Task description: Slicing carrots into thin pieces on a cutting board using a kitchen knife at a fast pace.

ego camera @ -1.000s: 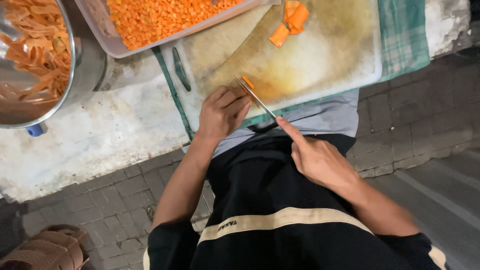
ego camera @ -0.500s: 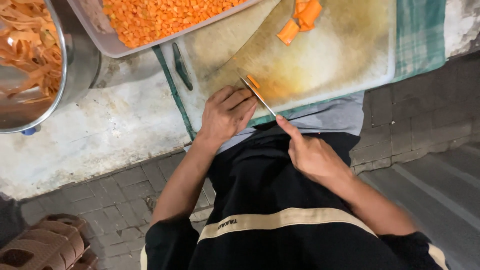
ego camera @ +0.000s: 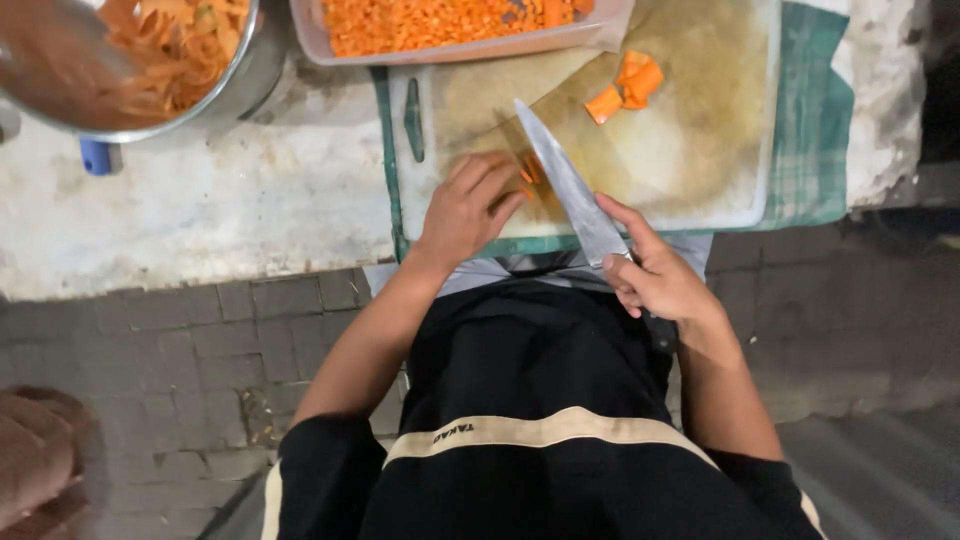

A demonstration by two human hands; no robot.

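Cutting board (ego camera: 700,160): pale, stained, lying on a green checked cloth (ego camera: 815,130) at the near edge of the worktop (ego camera: 200,210), directly in front of us.

Left hand (ego camera: 468,208): pressed flat on the near left part of the board, fingers curled over a small orange carrot piece (ego camera: 529,172), pinning it down.

Right hand (ego camera: 655,272): clenched round the handle of a knife (ego camera: 568,185), forefinger laid along the blade's spine. The hand sits just off the board's near edge; the blade runs diagonally up and to the left across the board, its tip past our left fingertips, its flat just beside the pinned piece.

Carrot chunks (ego camera: 628,88): a few larger orange pieces together near the board's far edge, well apart from both hands.

Plastic tray (ego camera: 600,30): at the far edge, filled with finely diced carrot.

Metal bowl (ego camera: 255,70): at the far left corner of the worktop, holding orange strips.
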